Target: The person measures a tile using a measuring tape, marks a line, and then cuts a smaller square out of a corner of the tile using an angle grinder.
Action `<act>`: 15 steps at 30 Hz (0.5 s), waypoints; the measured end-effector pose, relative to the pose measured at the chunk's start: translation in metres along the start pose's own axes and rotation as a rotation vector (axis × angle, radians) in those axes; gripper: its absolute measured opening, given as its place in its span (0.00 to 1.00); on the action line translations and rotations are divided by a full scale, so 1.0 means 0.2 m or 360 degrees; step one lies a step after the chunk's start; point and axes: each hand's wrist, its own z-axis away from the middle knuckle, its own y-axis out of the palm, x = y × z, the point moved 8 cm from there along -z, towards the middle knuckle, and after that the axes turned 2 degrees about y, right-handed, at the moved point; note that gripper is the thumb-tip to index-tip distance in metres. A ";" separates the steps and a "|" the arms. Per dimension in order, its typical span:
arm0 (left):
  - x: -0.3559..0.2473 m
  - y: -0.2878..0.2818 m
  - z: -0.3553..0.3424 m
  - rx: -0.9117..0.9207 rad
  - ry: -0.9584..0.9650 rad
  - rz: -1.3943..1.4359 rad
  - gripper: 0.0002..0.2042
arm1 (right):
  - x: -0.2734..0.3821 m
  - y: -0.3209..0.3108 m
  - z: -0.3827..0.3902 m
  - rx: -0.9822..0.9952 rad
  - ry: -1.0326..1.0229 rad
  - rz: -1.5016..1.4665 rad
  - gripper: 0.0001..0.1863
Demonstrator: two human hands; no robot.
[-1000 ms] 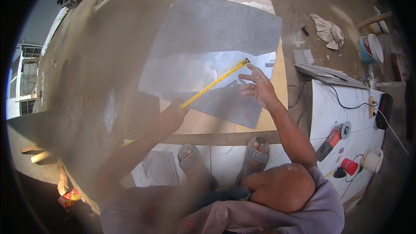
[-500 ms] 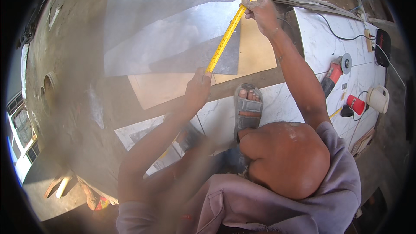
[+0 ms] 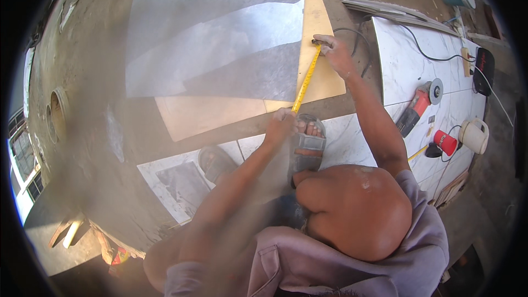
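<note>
On the floor, along the right edge of the tan board (image 3: 319,71), one yellow tape measure (image 3: 306,80) is stretched between two hands. The right hand (image 3: 336,55) pins the tape's far end near the board's upper right edge with its fingers closed down on it, while the left hand (image 3: 280,124) holds the near end at the board's lower edge, fingers curled around the tape; whether they clasp a case I cannot tell. The tape runs slightly aslant to the board's edge, so a reading could come out long if it is not squared up. If the right fingers ease off, the tape could snap back or slide. A foot in a grey sandal (image 3: 307,146) stands just beside the left hand on a white marbled tile (image 3: 352,143), and shifting weight could nudge the board. One grey sheet (image 3: 220,38) covers most of the board. At the right lie one red angle grinder (image 3: 419,104), one red cup-like object (image 3: 445,142) and one white kettle-like jug (image 3: 474,135); the grinder's cable trails near the right arm and could snag.
</note>
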 end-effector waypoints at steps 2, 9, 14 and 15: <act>0.01 0.00 0.02 -0.0100 0.0054 -0.0037 0.08 | -0.01 -0.02 -0.02 -0.0018 -0.0004 0.0015 0.18; 0.01 0.01 0.11 -0.0238 0.0171 0.0079 0.07 | 0.17 0.02 -0.02 -0.0040 -0.0459 0.0584 0.14; -0.11 0.10 0.29 -0.0436 0.0172 0.0707 0.07 | 0.19 0.06 -0.02 0.0003 -0.0639 0.0518 0.14; -0.12 0.11 0.30 -0.0433 0.0195 0.0756 0.07 | 0.21 0.08 -0.02 0.0037 -0.0677 0.0494 0.14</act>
